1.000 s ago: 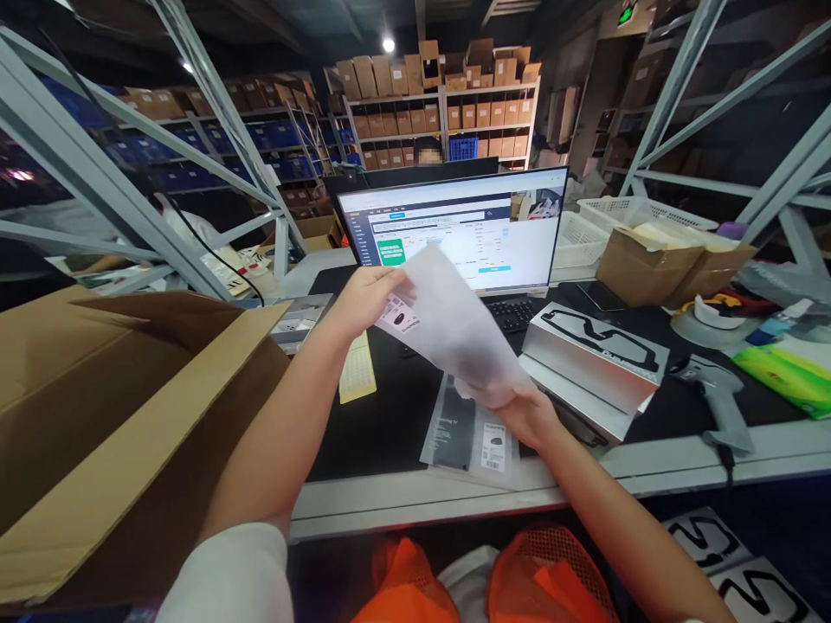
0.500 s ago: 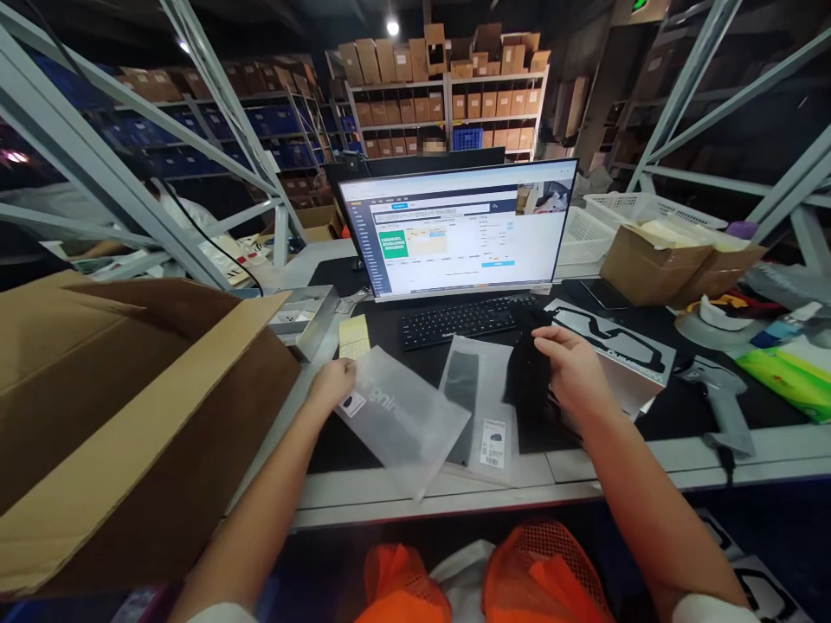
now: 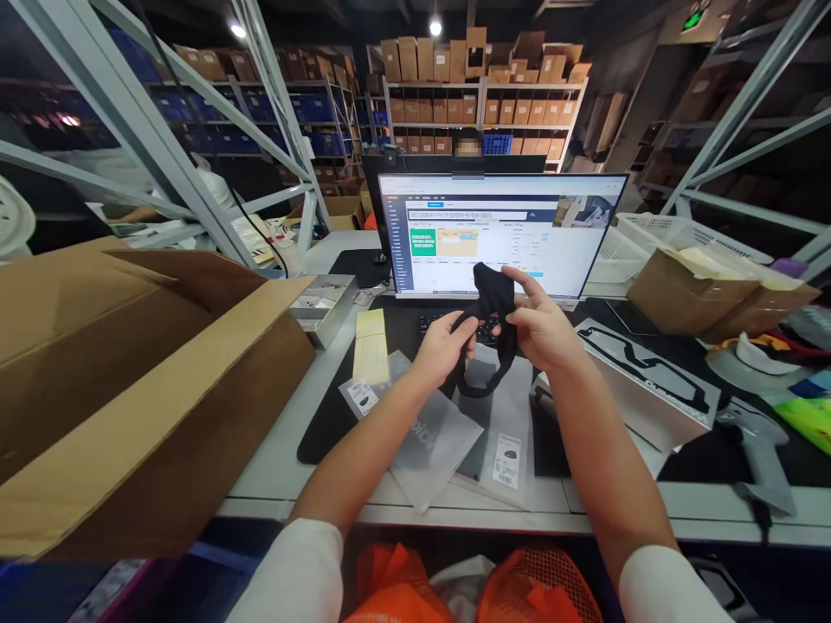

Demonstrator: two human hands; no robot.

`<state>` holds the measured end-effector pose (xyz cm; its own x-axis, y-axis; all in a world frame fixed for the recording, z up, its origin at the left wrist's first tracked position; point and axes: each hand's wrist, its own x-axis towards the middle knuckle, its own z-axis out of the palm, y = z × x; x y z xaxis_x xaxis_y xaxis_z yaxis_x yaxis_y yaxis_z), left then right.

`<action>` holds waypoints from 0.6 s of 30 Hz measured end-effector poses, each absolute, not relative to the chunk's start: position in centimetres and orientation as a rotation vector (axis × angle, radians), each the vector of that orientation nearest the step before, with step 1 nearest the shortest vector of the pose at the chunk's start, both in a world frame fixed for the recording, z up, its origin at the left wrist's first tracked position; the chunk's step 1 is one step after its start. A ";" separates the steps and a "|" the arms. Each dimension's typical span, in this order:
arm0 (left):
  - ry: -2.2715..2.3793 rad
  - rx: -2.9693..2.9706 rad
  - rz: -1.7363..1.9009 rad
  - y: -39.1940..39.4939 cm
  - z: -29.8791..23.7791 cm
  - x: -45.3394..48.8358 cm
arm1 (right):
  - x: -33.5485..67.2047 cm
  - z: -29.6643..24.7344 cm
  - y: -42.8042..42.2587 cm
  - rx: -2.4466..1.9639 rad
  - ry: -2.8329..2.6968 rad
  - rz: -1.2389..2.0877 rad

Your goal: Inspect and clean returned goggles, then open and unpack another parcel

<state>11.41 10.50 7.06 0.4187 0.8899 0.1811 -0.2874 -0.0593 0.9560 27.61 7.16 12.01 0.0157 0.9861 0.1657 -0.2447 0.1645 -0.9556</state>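
Observation:
A black fabric headband, looped with one wider part, is held up in front of the monitor. My left hand pinches its left side between thumb and fingers. My right hand is closed on its upper right side, thumb and fingers gripping the cloth. The loop's lower end hangs over the bags. Below my left hand lies a frosted plastic bag with a small label. Beside it, partly overlapped, another frosted bag bears a label with a dark cap-like picture.
A large open carton stands at the left. Yellow label sheets lie near a metal tray. The monitor stands behind. To the right are a printed white box, a barcode scanner and small cartons.
My left hand has let go of the frosted bag and taken hold of the headband. My right hand has raised the headband before the monitor. The view has shifted left.

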 end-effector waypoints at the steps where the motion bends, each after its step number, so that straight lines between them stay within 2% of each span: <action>1: 0.620 1.279 1.088 10.8 6.9 11.2 | 27.8 11.7 7.3 -0.928 -1.112 1.186; 9: 0.752 1.335 1.472 13.9 5.7 9.2 | 28.9 9.2 7.9 -1.257 -1.299 0.932; 15: 1.122 1.810 1.861 16.2 5.6 6.3 | 29.7 8.8 7.3 -1.441 -1.659 0.747; 18: 1.279 2.061 1.796 17.1 5.9 4.8 | 30.0 8.8 7.4 -1.453 -1.633 0.694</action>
